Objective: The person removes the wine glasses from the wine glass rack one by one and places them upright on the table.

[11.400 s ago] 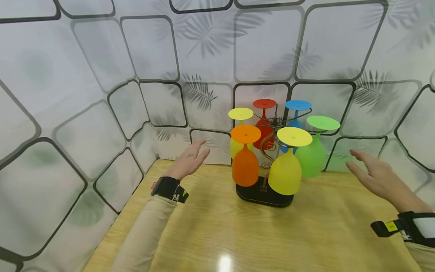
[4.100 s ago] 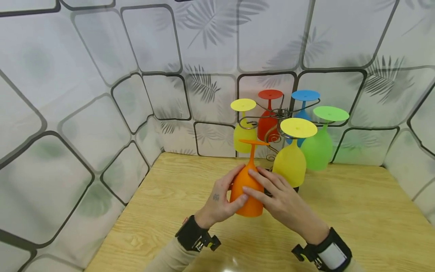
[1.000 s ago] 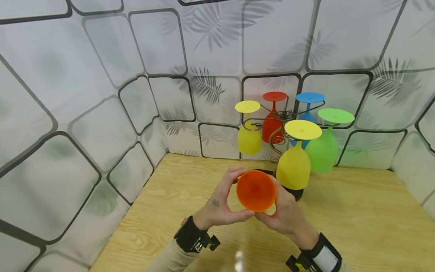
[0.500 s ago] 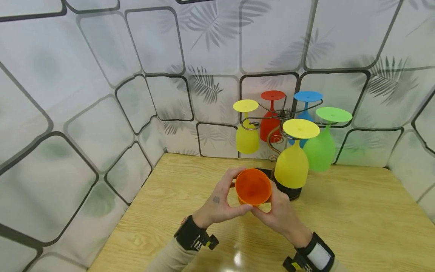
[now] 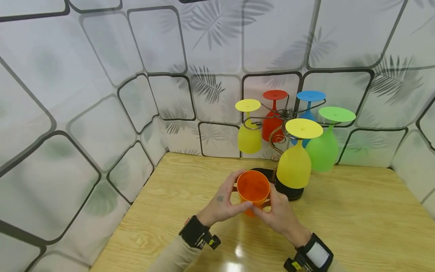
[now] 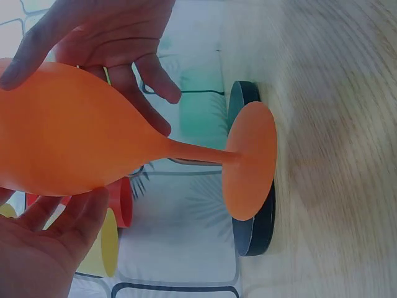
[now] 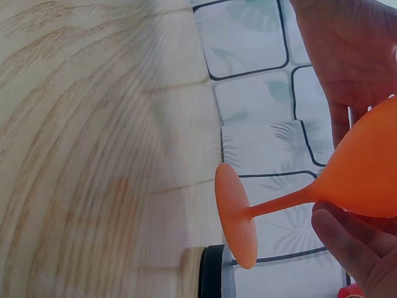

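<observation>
Both hands hold an orange plastic wine goblet (image 5: 253, 187) by its bowl, mouth up, in front of the rack in the head view. My left hand (image 5: 221, 202) grips the bowl's left side, thumb along the near side. On the opposite side, my right hand (image 5: 282, 215) curls its fingers round the bowl, its thumb meeting the left one. The stem (image 6: 197, 152) and round foot (image 6: 249, 161) point down, the foot standing off the wooden tabletop (image 6: 335, 149) in the left wrist view. In the right wrist view the goblet's foot (image 7: 236, 214) shows beyond the fingers.
Behind the hands stands a wire goblet rack (image 5: 283, 113) on a black base (image 5: 293, 193). Upside down on it hang two yellow goblets (image 5: 293, 166), a red one (image 5: 272, 126), a blue one (image 5: 307, 115) and a green one (image 5: 323, 151). A patterned curtain (image 5: 217, 139) borders the table.
The orange goblet has come off the rack, gripped by both hands, and been turned from mouth down to mouth up. Over the last second it tips further upright, showing more of its outer side.
</observation>
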A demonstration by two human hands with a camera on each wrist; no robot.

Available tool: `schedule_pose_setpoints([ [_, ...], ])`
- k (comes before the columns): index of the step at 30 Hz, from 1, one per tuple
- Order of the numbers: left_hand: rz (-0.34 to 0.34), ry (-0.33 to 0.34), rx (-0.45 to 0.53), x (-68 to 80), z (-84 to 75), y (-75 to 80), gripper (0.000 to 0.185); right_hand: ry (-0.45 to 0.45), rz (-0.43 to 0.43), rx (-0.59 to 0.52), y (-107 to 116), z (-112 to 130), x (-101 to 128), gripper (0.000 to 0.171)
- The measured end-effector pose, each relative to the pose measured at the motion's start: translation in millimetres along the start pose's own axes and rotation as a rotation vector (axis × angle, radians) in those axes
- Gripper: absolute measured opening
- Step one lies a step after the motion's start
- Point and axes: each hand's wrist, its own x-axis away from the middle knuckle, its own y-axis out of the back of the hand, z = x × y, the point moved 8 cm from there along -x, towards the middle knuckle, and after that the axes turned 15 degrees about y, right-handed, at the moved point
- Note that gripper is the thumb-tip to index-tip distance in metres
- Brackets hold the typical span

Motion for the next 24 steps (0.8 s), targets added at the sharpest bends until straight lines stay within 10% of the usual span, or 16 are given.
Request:
schedule_pose_setpoints([
  [24,0.034,0.142,0.037,-4.9,26.4,-10.6,0.077,-0.271,0.065,-0.123,-13.2,-28.9,12.9,0.057],
])
